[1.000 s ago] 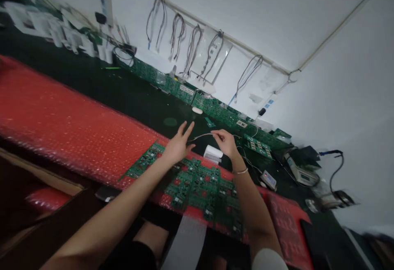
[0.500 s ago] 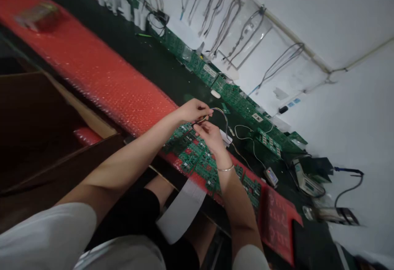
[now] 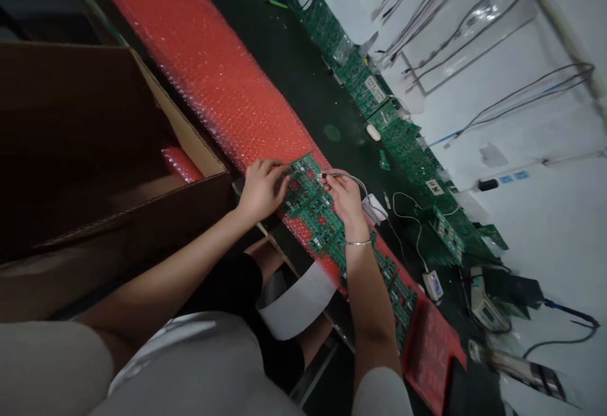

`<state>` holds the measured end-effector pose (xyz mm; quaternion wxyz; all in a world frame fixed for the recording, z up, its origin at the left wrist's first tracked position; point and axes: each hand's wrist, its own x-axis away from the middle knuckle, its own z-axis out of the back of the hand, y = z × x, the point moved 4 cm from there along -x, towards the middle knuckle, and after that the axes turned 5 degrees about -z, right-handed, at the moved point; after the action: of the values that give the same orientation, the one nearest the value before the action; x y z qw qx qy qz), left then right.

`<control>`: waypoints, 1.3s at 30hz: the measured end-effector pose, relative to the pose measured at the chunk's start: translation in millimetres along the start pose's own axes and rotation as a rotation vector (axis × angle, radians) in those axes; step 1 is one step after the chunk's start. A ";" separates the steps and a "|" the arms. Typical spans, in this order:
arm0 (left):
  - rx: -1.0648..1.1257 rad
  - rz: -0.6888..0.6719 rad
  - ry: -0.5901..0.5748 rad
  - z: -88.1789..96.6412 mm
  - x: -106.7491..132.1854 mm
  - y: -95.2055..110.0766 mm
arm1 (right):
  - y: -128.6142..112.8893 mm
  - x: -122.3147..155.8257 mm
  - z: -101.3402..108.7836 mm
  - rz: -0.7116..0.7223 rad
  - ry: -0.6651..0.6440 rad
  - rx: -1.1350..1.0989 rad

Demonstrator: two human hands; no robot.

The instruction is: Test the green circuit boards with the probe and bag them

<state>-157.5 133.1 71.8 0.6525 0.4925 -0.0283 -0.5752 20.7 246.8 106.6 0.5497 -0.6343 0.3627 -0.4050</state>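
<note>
My right hand [image 3: 345, 196] pinches the dark plug end of a thin wire cable [image 3: 361, 183] above a green circuit board [image 3: 303, 172]. The cable curves away over the back of that hand toward a small white object [image 3: 374, 209]. My left hand [image 3: 262, 191] is at the board's left edge, its fingers and thumb apart; whether it touches the board I cannot tell. More circuit boards [image 3: 318, 226] lie in a row under and beyond my right forearm, on red bubble wrap [image 3: 222, 81].
An open cardboard box [image 3: 142, 214] stands at the left. Stacked green boards [image 3: 384, 112] line the wall side of the dark bench [image 3: 265, 43]. Cables [image 3: 526, 90] hang on the wall. A small white device [image 3: 432, 285] with a cord sits at the right.
My left hand has let go of the cable and moved left and down to the board's edge. My right hand keeps the cable's plug end. The view has shifted and turned.
</note>
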 end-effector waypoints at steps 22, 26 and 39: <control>0.010 0.064 -0.080 -16.7 34.6 -25.4 | 29.3 -22.8 -35.9 -0.099 -0.019 0.054; 0.003 0.074 -0.074 -17.9 35.6 -27.0 | 25.1 -17.1 -33.3 -0.027 -0.003 0.151; 0.002 0.053 -0.076 -18.9 35.9 -27.8 | 21.4 -7.3 -40.1 0.262 -0.118 0.787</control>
<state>-154.1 120.8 24.4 0.6655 0.4701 -0.0665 -0.5759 -19.2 234.3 87.3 0.8168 -0.3466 0.2255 -0.4023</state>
